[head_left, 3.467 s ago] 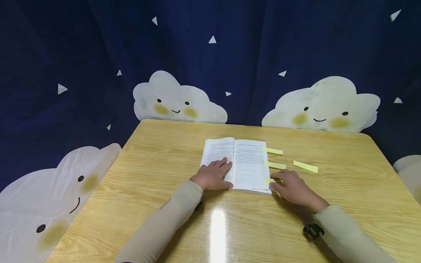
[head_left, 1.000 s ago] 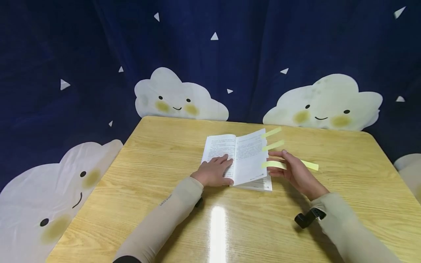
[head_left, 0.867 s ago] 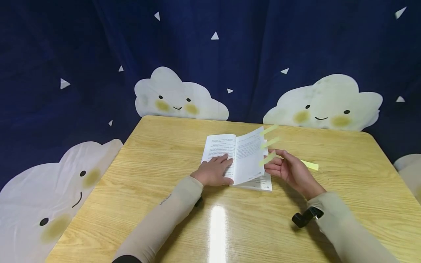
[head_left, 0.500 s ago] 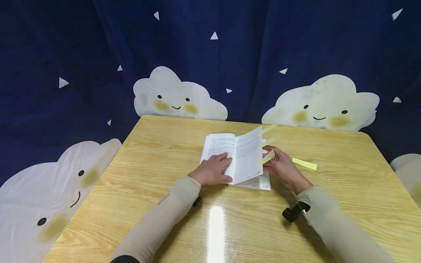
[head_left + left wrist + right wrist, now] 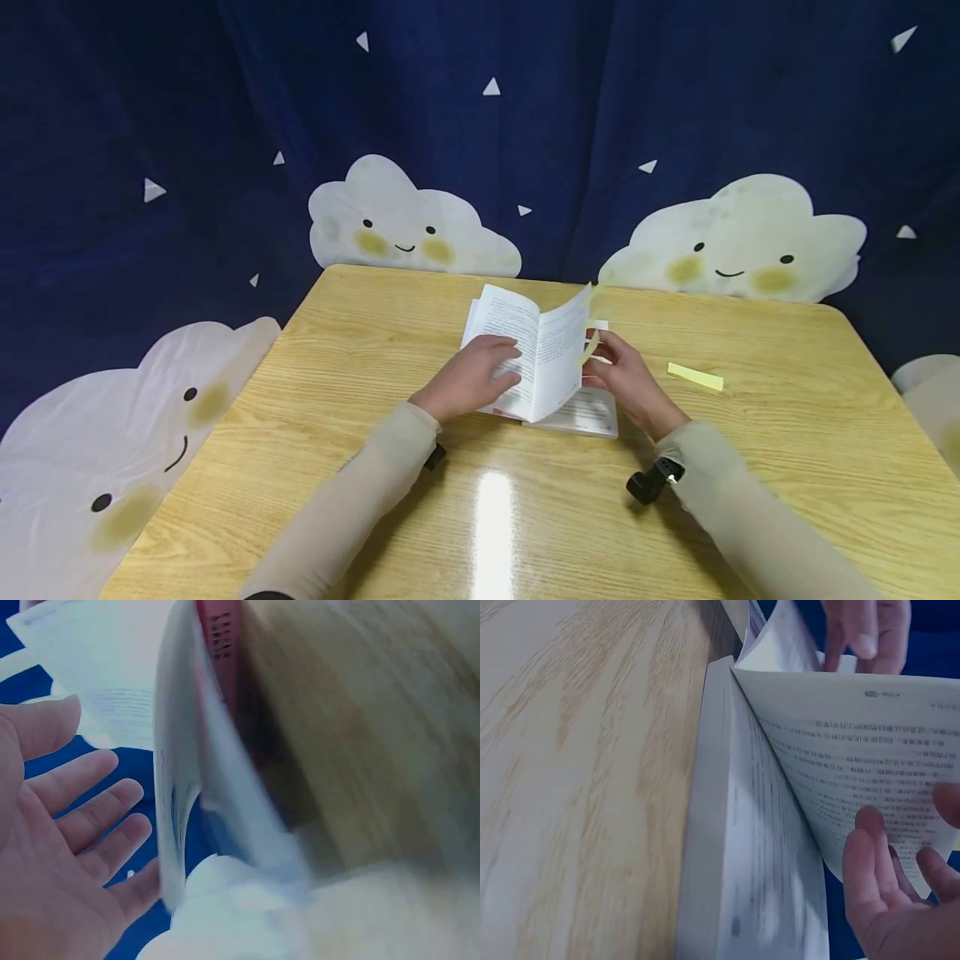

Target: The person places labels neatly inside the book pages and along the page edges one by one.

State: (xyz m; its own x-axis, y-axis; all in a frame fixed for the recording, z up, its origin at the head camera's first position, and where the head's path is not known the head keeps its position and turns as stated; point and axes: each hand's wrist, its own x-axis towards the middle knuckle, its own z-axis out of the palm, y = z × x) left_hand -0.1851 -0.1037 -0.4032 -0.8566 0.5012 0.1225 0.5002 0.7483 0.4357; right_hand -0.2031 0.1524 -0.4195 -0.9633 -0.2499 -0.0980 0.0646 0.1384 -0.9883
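Observation:
A book of printed white pages (image 5: pixel 510 333) lies spread on the table, with a right-hand page (image 5: pixel 558 354) lifted and tilted to the left. Along that page's outer edge hang yellow sticky strips; the lowest strip (image 5: pixel 590 348) bends upward and the upper ones are blurred. My right hand (image 5: pixel 630 375) is behind the raised page, its fingers (image 5: pixel 870 855) against the page's back in the right wrist view. Over the left-hand pages, also raised off the table, is my left hand (image 5: pixel 468 379). Its spread fingers (image 5: pixel 105 817) show in the left wrist view beside the page edges.
To the right of the book, a loose yellow strip (image 5: pixel 695 377) lies on the wooden table (image 5: pixel 360 333). A dark blue curtain (image 5: pixel 555 125) with printed clouds hangs behind the table. Each wrist carries a small black camera, the right camera (image 5: pixel 648 483) showing more fully.
My right hand has turned the page with the strips upward and leftward. My left hand, earlier flat on the left page, has lifted slightly, and the left-hand pages have risen under it.

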